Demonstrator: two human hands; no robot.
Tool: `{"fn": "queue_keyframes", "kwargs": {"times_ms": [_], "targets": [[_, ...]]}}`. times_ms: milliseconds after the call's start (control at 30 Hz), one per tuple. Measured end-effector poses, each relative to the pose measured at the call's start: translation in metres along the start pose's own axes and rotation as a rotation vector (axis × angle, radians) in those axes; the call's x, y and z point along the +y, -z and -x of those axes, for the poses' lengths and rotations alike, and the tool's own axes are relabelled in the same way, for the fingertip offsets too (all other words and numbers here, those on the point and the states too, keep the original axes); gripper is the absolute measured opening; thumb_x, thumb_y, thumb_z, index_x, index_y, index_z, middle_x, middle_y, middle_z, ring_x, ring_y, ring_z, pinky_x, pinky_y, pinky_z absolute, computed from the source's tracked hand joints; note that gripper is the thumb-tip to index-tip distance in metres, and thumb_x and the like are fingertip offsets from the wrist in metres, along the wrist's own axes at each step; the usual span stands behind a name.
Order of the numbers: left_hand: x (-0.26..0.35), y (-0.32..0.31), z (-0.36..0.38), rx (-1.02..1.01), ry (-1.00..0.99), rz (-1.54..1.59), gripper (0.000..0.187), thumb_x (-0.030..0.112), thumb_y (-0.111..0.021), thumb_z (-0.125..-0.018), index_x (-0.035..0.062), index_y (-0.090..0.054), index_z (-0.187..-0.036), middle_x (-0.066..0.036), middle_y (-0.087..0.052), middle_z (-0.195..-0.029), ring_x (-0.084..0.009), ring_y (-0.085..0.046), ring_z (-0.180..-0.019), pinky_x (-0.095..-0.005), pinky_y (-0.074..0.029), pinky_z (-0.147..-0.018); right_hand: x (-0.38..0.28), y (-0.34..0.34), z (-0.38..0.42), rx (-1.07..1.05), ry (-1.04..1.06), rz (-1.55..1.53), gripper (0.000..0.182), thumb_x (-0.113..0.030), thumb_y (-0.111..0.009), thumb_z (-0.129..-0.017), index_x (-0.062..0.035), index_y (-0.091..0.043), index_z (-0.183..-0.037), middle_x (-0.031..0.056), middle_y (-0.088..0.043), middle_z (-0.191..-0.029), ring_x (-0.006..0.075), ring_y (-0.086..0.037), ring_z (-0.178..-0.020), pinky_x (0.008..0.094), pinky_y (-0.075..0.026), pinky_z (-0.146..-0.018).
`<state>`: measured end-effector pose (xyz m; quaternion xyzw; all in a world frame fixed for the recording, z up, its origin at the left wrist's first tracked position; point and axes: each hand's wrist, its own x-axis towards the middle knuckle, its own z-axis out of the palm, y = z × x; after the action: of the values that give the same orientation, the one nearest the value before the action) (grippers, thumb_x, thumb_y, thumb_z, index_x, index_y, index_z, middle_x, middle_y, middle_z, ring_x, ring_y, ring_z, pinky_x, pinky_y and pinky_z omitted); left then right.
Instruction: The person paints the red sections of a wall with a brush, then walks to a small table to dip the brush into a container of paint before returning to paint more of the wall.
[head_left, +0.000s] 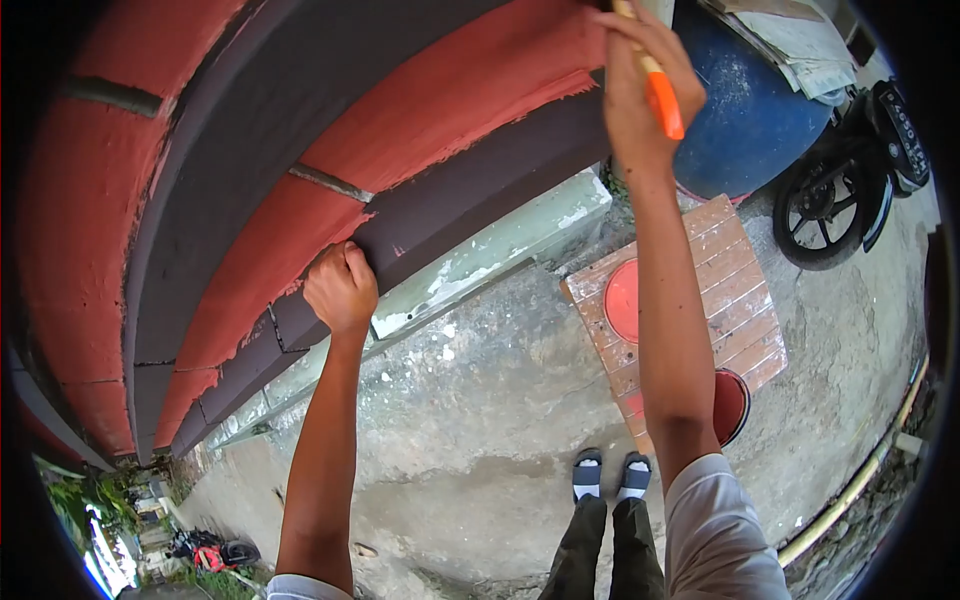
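Note:
My right hand (640,125) is raised at the top of the view, wrapped round a paintbrush (662,98) with a wooden handle and an orange end. The brush's bristles are hidden at the frame's upper edge, close to the red-painted band (480,105) of the wall. Lower and to the left, my left hand (340,288) is closed in a fist against the wall, where red meets the dark grey band (460,195). Nothing shows in its fingers. Red paint edges are ragged along the grey.
A slatted wooden table (740,290) holds a red round lid or container (622,300); a dark-rimmed bucket (733,405) with red inside is beside my right elbow. Beyond are a blue barrel (745,110) and a motorcycle (830,205). A pale, chipped ledge (490,255) runs below the wall.

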<state>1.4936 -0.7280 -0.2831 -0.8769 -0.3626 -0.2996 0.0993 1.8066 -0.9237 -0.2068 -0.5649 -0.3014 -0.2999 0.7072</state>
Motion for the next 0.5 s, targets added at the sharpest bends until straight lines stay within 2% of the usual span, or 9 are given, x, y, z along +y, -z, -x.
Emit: {"fn": "queue_keyframes", "kwargs": {"times_ms": [67, 167, 200, 300, 400, 433, 500], "targets": [[-0.002, -0.002, -0.001, 0.03, -0.014, 0.002, 0.03, 0.025, -0.057, -0.095, 0.0038, -0.072, -0.079, -0.019, -0.071, -0.08, -0.0437, -0.068, -0.073, -0.0545, -0.052, -0.066, 0.022, -0.01, 0.006, 0.071, 0.191, 0.133, 0.016, -0.001, -0.061, -0.099, 0.0029, -0.076, -0.096, 0.0194, -0.077, -0.106, 0.0285, -0.074, -0.093, 0.0357, -0.056, -0.085], [-0.004, -0.001, 0.0, 0.001, 0.003, -0.006, 0.03, 0.025, -0.057, -0.095, 0.0041, -0.071, -0.078, -0.019, -0.071, -0.08, -0.0435, -0.068, -0.072, -0.0539, -0.052, -0.065, 0.012, -0.044, 0.056, -0.033, 0.25, 0.242, 0.013, -0.006, -0.073, -0.085, -0.0127, -0.081, -0.092, 0.014, -0.073, -0.109, 0.0311, -0.071, -0.094, 0.0404, -0.058, -0.081], [-0.003, -0.002, 0.0, -0.014, 0.011, -0.007, 0.03, 0.025, -0.057, -0.095, 0.0042, -0.071, -0.078, -0.019, -0.071, -0.08, -0.0436, -0.068, -0.071, -0.054, -0.052, -0.065, 0.001, -0.053, 0.072, -0.088, 0.234, 0.131, 0.013, -0.007, -0.076, -0.081, -0.0152, -0.08, -0.09, 0.0137, -0.071, -0.114, 0.033, -0.07, -0.098, 0.0417, -0.059, -0.082], [0.0, 0.001, -0.001, 0.018, -0.031, 0.015, 0.029, 0.024, -0.056, -0.095, 0.0044, -0.07, -0.079, -0.019, -0.07, -0.079, -0.044, -0.068, -0.07, -0.0547, -0.051, -0.064, -0.028, -0.055, 0.103, -0.334, 0.143, -0.2, 0.012, -0.005, -0.078, -0.082, -0.0128, -0.08, -0.091, 0.0136, -0.073, -0.115, 0.0323, -0.072, -0.102, 0.041, -0.06, -0.086], [0.0, 0.001, -0.002, 0.009, -0.039, -0.003, 0.028, 0.024, -0.056, -0.095, 0.0045, -0.07, -0.079, -0.019, -0.07, -0.079, -0.0445, -0.067, -0.069, -0.0555, -0.051, -0.063, -0.014, -0.034, 0.093, -0.5, 0.087, -0.334, 0.017, 0.0, -0.077, -0.082, -0.0128, -0.083, -0.091, 0.0137, -0.075, -0.117, 0.0278, -0.073, -0.103, 0.0371, -0.058, -0.089], [-0.001, 0.0, -0.002, 0.009, -0.039, -0.007, 0.028, 0.024, -0.056, -0.095, 0.0046, -0.07, -0.079, -0.019, -0.07, -0.079, -0.0444, -0.067, -0.069, -0.0555, -0.05, -0.063, 0.011, -0.027, 0.087, -0.453, 0.11, -0.234, 0.018, 0.001, -0.073, -0.085, -0.011, -0.083, -0.094, 0.0126, -0.077, -0.117, 0.0231, -0.074, -0.105, 0.0346, -0.058, -0.09], [-0.003, -0.001, 0.0, 0.006, -0.036, -0.014, 0.028, 0.023, -0.056, -0.095, 0.0046, -0.069, -0.079, -0.019, -0.07, -0.079, -0.0441, -0.067, -0.069, -0.0554, -0.05, -0.062, 0.056, 0.0, 0.059, -0.345, 0.001, -0.14, 0.02, 0.002, -0.064, -0.094, -0.0042, -0.083, -0.099, 0.0137, -0.078, -0.112, 0.0228, -0.073, -0.107, 0.0322, -0.056, -0.093]]}}
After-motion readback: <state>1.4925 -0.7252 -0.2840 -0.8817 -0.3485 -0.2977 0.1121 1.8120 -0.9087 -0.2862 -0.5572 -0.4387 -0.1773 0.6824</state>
